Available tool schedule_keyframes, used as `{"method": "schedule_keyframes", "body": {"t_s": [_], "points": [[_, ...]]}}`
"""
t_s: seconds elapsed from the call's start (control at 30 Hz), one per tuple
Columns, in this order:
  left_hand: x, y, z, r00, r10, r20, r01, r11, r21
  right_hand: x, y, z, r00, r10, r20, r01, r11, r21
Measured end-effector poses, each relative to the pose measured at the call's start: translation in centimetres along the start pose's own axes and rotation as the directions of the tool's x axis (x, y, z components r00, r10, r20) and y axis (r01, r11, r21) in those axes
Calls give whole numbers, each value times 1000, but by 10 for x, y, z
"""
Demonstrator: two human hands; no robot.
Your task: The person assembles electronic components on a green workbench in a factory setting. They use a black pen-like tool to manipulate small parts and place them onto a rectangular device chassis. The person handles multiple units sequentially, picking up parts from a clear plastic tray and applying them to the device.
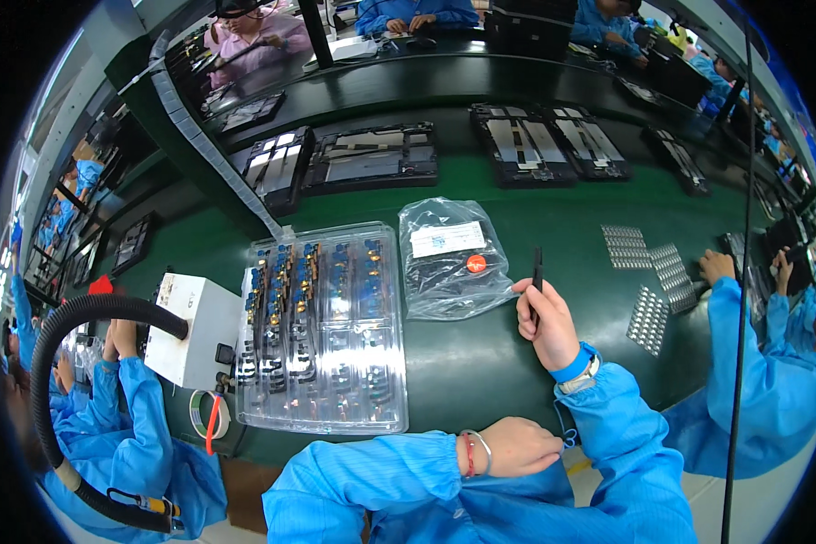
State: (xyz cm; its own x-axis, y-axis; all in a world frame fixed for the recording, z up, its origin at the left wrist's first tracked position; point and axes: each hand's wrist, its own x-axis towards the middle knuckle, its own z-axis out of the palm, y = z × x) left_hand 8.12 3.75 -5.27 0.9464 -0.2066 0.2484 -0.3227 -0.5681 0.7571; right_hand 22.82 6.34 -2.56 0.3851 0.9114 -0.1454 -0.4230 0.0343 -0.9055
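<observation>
My right hand (548,322) is closed around a pair of black tweezers (538,265), tips pointing up and away from me. A blue band and a watch circle that wrist. My left hand (514,446) lies low by the table's near edge, its fingers curled together; what they hold, if anything, is hidden. Left of the tweezers lies a clear plastic bag (435,288) with dark contents, a white label and an orange round sticker. Further left is a clear plastic tray (390,419) with rows of small parts bearing blue and gold ends.
A white box (186,349) with a black hose (82,313) stands left of the tray. Sheets of small metal pieces (648,319) lie to the right. Opened device housings (372,156) line the far side. A tape roll (201,415) sits front left. Co-workers sit on both sides.
</observation>
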Motion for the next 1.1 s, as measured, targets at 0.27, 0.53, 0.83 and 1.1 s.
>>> {"method": "schedule_keyframes", "body": {"t_s": [0.27, 0.53, 0.83, 1.1], "points": [[0, 0, 0, 1000, 4, -11, -4, 1000, 4, 0, 0, 0, 1000, 2, 16, -2, 1000, -23], [0, -1, 1, 999, 16, -28, -15, 1000, 6, 2, 1, -6, 998, -61, 21, 58, 992, 115], [-1, 0, 1, 999, 23, -27, -23, 1000, 13, 2, 1, -8, 997, -37, 69, 29, 993, 116], [-1, 1, 1, 1000, -2, 15, 2, 1000, 26, 0, -1, -3, 999, -27, 24, 24, 992, 122]]}}
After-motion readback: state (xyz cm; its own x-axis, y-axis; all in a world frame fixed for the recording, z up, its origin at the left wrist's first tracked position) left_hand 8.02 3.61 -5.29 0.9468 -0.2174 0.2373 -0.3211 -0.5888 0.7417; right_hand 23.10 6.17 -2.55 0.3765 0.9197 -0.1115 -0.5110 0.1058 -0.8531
